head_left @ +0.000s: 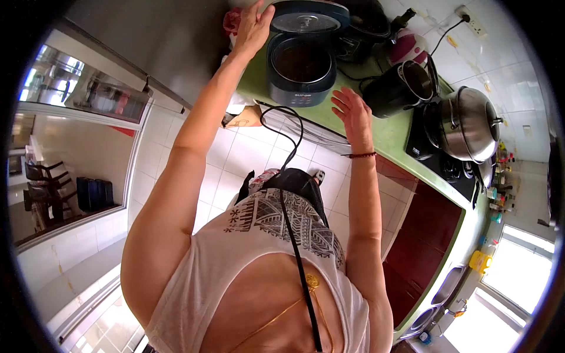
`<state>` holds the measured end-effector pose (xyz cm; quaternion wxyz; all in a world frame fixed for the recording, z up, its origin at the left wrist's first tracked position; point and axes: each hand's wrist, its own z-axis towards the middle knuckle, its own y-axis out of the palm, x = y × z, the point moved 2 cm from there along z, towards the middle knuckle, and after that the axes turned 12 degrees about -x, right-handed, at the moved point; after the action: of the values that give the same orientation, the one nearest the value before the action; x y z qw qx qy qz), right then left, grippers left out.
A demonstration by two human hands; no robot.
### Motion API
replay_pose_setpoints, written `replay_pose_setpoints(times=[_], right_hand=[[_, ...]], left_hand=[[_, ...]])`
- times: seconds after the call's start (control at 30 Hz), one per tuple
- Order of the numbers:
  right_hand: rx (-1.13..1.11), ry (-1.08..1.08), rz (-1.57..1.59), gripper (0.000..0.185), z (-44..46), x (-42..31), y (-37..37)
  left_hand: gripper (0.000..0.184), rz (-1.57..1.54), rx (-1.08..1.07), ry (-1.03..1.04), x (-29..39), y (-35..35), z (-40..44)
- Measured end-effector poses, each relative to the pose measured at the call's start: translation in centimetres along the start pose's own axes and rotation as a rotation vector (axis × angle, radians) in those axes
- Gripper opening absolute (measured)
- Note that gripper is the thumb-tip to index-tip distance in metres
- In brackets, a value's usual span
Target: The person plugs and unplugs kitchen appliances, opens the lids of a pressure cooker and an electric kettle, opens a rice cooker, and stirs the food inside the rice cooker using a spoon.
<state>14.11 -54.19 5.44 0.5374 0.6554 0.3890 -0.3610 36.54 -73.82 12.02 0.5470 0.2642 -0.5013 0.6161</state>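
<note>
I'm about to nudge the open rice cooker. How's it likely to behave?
The rice cooker should slide rather than roll, given its broad, boxy body. Its raised lid probably hinges, so pushing there may swing it instead of moving the body. It sits near the green counter's front edge, so pulling it towards you could tip it off.

We log a dark blue-grey, boxy rice cooker (pixel 300 93), pale lettering on its front; light green, flat countertop (pixel 384 134). Far right, a rounded white-and-magenta appliance (pixel 408 48). Right: domed silver metal pot (pixel 471 126), dark red cabinet doors (pixel 421 235). Near us: white cloth shirt (pixel 285 219), black geometric print; round gold pendant (pixel 312 282); dark red beaded bracelet (pixel 361 155).
</note>
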Motion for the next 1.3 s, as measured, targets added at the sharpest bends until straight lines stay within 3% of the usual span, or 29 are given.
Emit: replay_pose_setpoints(times=[0.1, 0.23, 0.33, 0.4, 0.43, 0.47, 0.5, 0.53, 0.57, 0.63, 0.73, 0.87, 1.03, 1.13, 1.3], right_hand=[[-0.03, -0.012, -0.031, 0.048, -0.5, -0.4, 0.7], [-0.033, -0.04, -0.042, 0.055, -2.1, -0.1, -1.4], [-0.016, -0.084, 0.104, 0.041, -4.7, 0.3, -2.9], [-0.039, -0.124, 0.232, 0.042, -7.5, -0.1, -4.3], [-0.031, -0.137, 0.25, 0.041, -8.7, -0.1, -5.2], [-0.04, -0.174, 0.275, 0.041, -10.2, 0.0, -6.4], [0.024, -0.194, 0.284, 0.039, -11.8, -0.2, -6.9], [0.107, -0.156, 0.262, 0.037, -13.5, -0.8, -7.9], [0.179, -0.169, 0.25, 0.034, -16.1, -1.8, -8.4], [0.28, -0.225, 0.212, 0.033, -20.2, -2.8, -10.0], [0.448, -0.353, 0.203, 0.029, -28.0, -3.3, -13.1], [0.661, -0.598, 0.245, 0.023, -40.9, -4.8, -15.9], [0.999, -0.816, 0.243, 0.013, -57.9, -1.7, -17.4], [1.247, -0.86, 0.302, 0.011, -64.5, 0.2, -17.6], [1.447, -1.033, 0.351, 0.008, -73.9, 2.4, -17.4]], left_hand=[[0.05, 0.19, 0.122, 0.195, 0.8, 0.3, -1.3], [0.04, 0.248, 0.134, 0.188, 2.4, -0.3, -3.5], [0.039, 0.301, 0.068, 0.189, 3.4, 0.5, -6.8], [0.039, 0.176, -0.048, 0.15, 4.6, 3.5, -9.7], [0.038, -0.067, -0.112, 0.089, 5.2, 5.1, -11.2], [0.039, -0.028, -0.132, 0.125, 6.3, 6.5, -12.8], [0.042, 0.008, -0.147, 0.13, 8.0, 7.9, -14.3], [0.044, -0.013, -0.18, 0.175, 4.2, 9.4, -14.3], [0.047, -0.326, -0.239, 0.007, 7.0, 11.4, -16.3], [0.05, -0.502, -0.37, -0.082, 9.4, 15.4, -18.2], [0.049, -0.821, -0.808, -0.186, 12.9, 20.9, -20.8], [0.045, -1.011, -1.207, -0.179, 21.7, 27.6, -26.7], [0.023, -1.054, -1.391, -0.204, 27.9, 34.4, -35.3], [0.019, -1.103, -1.487, -0.196, 30.4, 38.6, -38.7], [0.019, -1.127, -1.609, -0.204, 35.2, 43.7, -43.5]])
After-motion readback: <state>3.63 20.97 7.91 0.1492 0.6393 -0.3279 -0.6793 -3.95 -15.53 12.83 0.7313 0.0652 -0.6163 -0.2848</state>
